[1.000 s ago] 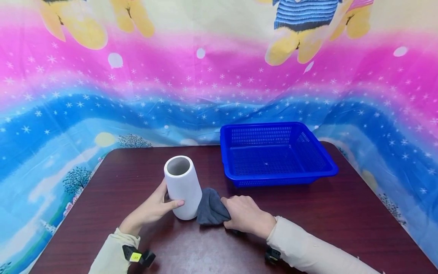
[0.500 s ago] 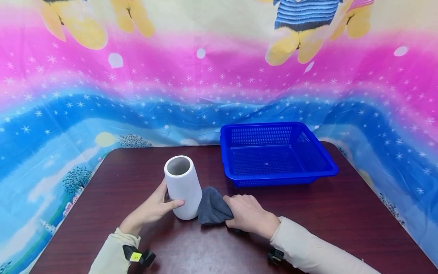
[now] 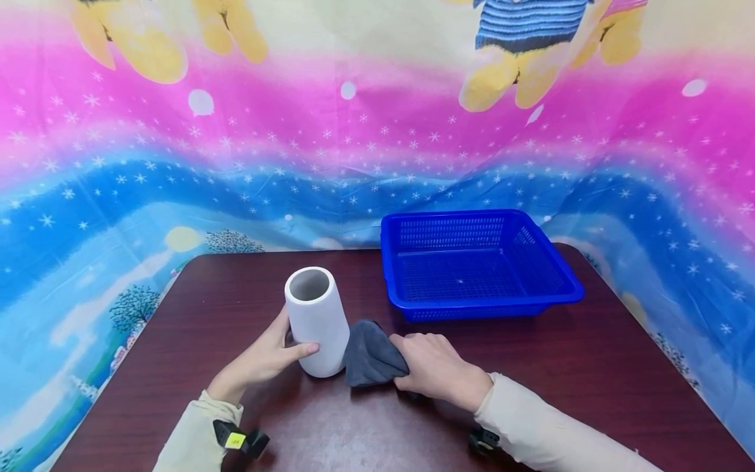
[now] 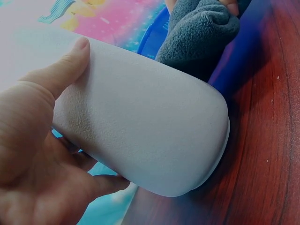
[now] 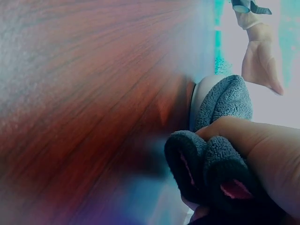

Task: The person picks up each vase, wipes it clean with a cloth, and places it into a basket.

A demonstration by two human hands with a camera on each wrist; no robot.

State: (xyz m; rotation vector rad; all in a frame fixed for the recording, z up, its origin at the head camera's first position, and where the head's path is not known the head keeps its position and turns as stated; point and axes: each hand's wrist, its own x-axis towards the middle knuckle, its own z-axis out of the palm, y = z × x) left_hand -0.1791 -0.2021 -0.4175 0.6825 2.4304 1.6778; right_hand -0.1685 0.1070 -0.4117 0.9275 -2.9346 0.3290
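A white cylindrical vase (image 3: 316,322) stands upright on the dark wooden table (image 3: 590,367), its open mouth up. My left hand (image 3: 265,357) grips its lower left side, thumb across the front; the left wrist view shows the fingers (image 4: 70,65) wrapped round the vase (image 4: 145,126). My right hand (image 3: 436,367) holds a bunched grey cloth (image 3: 370,354) and presses it against the vase's lower right side. In the right wrist view the cloth (image 5: 220,140) is pinched between finger and thumb and touches the white vase (image 5: 200,96).
A blue plastic mesh basket (image 3: 566,288) sits at the back right of the table with nothing in it. A colourful starry cartoon cloth (image 3: 177,164) hangs behind and round the table. Both forearms wear cream sleeves with dark wrist straps.
My right hand with the cloth has slid slightly to the right along the vase's base. The left hand and vase have stayed in place.
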